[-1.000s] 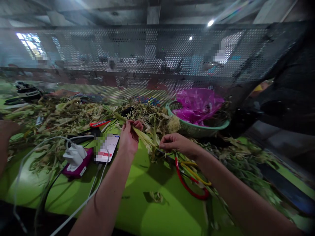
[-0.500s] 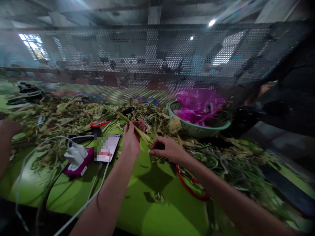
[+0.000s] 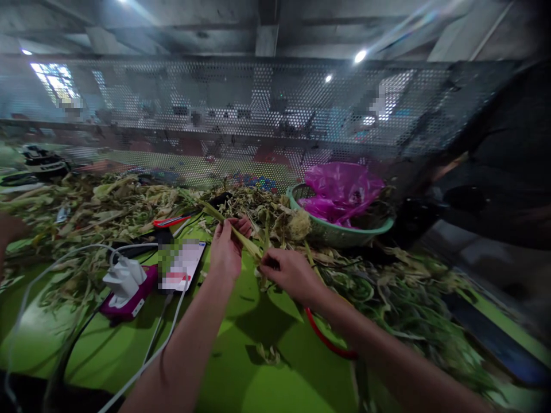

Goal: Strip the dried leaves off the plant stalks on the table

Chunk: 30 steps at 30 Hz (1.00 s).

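A pale yellow-green plant stalk [image 3: 246, 243] slants between my hands above the green tabletop [image 3: 275, 390]. My left hand [image 3: 228, 246] is closed round its middle, and the upper end sticks out past the fingers toward the back. At its lower end my right hand [image 3: 288, 272] pinches the tip between thumb and fingers. Small leafy scraps [image 3: 270, 354] lie on the table below. Under my right forearm shows part of a red-handled tool [image 3: 327, 338], mostly hidden.
Withered leaves [image 3: 116, 201] pile up along the back and left; greener strips [image 3: 413, 304] lie right. A green basket [image 3: 344, 234] holds a purple plastic bag [image 3: 344, 189]. Left are a phone [image 3: 185, 267], a power strip [image 3: 129, 298] with cables, a red cutter [image 3: 172, 221] and another person's hand [image 3: 11, 229].
My right fingers have closed in more on the stalk's lower end. The view has shifted slightly, and the other person's hand at the left has drawn further out of sight.
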Each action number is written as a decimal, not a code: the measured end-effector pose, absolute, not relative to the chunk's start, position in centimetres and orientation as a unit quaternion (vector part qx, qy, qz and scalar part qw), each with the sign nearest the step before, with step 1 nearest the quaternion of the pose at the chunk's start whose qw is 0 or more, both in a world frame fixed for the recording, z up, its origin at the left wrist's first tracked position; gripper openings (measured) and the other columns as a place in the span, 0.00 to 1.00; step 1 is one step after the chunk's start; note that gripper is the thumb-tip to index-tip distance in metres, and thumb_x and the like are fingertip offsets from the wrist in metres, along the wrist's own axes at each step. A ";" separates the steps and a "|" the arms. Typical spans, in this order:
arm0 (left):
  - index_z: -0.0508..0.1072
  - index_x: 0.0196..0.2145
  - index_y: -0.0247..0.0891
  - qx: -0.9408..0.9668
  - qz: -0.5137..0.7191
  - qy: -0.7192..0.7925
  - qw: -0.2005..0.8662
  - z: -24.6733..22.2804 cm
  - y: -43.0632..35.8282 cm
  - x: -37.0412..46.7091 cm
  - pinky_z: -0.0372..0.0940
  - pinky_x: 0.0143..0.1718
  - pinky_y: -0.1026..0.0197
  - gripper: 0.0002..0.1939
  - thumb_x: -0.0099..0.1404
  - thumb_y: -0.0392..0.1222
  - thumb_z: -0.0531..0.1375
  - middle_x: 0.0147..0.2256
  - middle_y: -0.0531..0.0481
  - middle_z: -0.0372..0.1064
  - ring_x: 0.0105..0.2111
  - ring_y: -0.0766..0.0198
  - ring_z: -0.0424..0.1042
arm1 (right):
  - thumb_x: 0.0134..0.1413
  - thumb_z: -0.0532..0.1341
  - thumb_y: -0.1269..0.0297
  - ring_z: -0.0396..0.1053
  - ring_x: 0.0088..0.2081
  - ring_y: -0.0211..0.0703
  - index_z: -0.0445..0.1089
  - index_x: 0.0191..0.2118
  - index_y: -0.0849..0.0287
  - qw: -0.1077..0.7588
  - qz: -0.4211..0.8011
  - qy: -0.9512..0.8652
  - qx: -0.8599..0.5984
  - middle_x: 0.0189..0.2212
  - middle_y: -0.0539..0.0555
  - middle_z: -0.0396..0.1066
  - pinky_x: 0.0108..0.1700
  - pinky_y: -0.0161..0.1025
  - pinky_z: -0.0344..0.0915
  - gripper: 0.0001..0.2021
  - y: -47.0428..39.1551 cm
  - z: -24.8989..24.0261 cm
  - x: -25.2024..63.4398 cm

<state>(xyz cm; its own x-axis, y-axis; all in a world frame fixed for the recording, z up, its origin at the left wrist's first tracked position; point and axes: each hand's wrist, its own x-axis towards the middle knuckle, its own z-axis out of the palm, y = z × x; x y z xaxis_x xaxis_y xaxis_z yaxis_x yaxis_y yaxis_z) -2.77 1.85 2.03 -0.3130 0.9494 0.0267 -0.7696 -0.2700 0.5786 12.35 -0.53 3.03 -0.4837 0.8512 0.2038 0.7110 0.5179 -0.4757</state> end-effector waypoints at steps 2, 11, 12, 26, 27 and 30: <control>0.67 0.31 0.36 0.190 0.773 0.234 0.557 2.1 1.8 -2.8 0.67 0.37 0.61 0.06 0.61 0.41 0.58 0.27 0.50 0.72 0.27 0.68 0.72 | 0.50 0.60 0.65 0.64 0.26 0.37 0.70 0.28 0.57 0.214 0.182 -0.843 -0.460 0.24 0.50 0.71 0.28 0.32 0.50 0.04 -0.3 2.9 12.5; 0.66 0.29 0.36 0.176 0.761 0.233 0.580 2.1 1.8 -3.0 0.60 0.24 0.70 0.06 0.60 0.39 0.60 0.21 0.55 0.65 0.20 0.74 0.63 | 0.48 0.61 0.64 0.65 0.26 0.38 0.72 0.27 0.58 0.168 0.252 -0.855 -0.422 0.22 0.48 0.71 0.29 0.33 0.53 0.05 0.6 3.6 13.5; 0.66 0.29 0.36 0.178 0.760 0.234 0.580 2.1 1.8 -3.1 0.59 0.23 0.70 0.06 0.60 0.39 0.60 0.21 0.55 0.65 0.19 0.74 0.62 | 0.48 0.61 0.64 0.65 0.26 0.38 0.72 0.26 0.58 0.157 0.249 -0.858 -0.421 0.22 0.48 0.71 0.28 0.33 0.52 0.05 0.7 3.8 13.7; 0.68 0.28 0.35 0.407 0.549 0.358 0.636 1.6 0.7 -1.4 0.38 0.15 0.70 0.16 0.53 0.52 0.63 0.16 0.59 0.53 0.14 0.77 0.47 | 0.47 0.64 0.54 0.66 0.32 0.39 0.71 0.42 0.59 0.392 0.456 -0.688 -0.407 0.32 0.50 0.71 0.33 0.34 0.60 0.17 2.9 4.6 15.9; 0.68 0.28 0.35 0.428 0.526 0.366 0.638 1.4 0.6 -1.1 0.37 0.16 0.69 0.16 0.53 0.53 0.63 0.16 0.59 0.52 0.15 0.76 0.47 | 0.46 0.65 0.56 0.66 0.34 0.39 0.71 0.44 0.59 0.407 0.476 -0.673 -0.393 0.33 0.50 0.71 0.35 0.35 0.61 0.19 2.9 4.7 15.9; 0.69 0.27 0.35 0.482 0.467 0.371 0.642 1.1 0.2 -0.4 0.37 0.16 0.68 0.18 0.53 0.55 0.62 0.16 0.59 0.51 0.15 0.76 0.46 | 0.42 0.68 0.59 0.67 0.34 0.39 0.71 0.45 0.58 0.427 0.538 -0.626 -0.368 0.33 0.50 0.72 0.37 0.36 0.62 0.21 2.9 4.8 16.0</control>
